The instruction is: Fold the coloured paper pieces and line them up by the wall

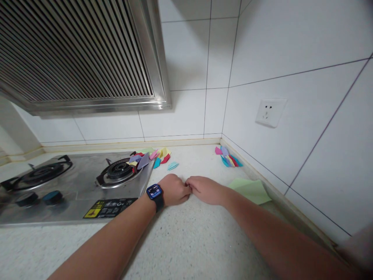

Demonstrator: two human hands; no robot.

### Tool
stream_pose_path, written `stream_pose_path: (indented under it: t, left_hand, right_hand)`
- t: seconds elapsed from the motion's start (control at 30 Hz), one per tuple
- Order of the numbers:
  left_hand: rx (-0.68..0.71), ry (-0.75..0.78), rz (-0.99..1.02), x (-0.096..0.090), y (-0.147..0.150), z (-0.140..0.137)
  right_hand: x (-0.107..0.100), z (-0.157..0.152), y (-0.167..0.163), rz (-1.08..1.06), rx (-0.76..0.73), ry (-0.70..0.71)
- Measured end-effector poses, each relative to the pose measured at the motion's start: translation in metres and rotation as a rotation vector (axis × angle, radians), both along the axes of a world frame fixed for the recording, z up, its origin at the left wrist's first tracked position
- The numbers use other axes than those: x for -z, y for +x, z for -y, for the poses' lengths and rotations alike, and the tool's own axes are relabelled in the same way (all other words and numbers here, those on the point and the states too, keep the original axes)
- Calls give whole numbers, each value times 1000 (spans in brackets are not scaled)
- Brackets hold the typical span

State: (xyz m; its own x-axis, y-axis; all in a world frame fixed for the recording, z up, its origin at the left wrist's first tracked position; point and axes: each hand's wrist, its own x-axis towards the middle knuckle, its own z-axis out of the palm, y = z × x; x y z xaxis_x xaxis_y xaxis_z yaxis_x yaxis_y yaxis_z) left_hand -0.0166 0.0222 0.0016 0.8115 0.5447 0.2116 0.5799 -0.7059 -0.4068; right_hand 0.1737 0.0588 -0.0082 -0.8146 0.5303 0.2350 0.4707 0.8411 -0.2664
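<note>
Green paper (252,190) lies on the counter (186,241), partly behind our right arm (259,225). Our left hand (174,189) and right hand (206,189) meet, fingers curled, tips together; we cannot tell what they pinch, if anything. Past them sits a little blue paper (173,166), then a big paper heap (142,160) partly on the stove (78,194) and a smaller heap (231,160) near the wall (186,116).

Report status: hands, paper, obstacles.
Left hand, right hand together; grip hidden. Green paper partly behind right forearm. Stove at left, seemingly not in the way.
</note>
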Motion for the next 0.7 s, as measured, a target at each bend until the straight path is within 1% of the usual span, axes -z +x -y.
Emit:
stream_pose_path:
  t: [0.17, 0.33, 0.43, 0.53, 0.7]
  left_hand:
    - [-3, -7, 24, 1, 3, 1]
    - [-20, -13, 35, 1, 6, 3]
    - [-45, -15, 53, 1, 8, 4]
    - [-70, -22, 65, 2, 8, 4]
    - [-106, -29, 70, 3, 7, 3]
  right_hand:
    - [-1, 3, 0, 108, -13, 82]
    - [-1, 1, 0, 108, -43, 125]
    - [-1, -1, 0, 85, -70, 116]
    - [0, -2, 0, 83, -65, 102]
    - [3, -3, 0, 81, -55, 119]
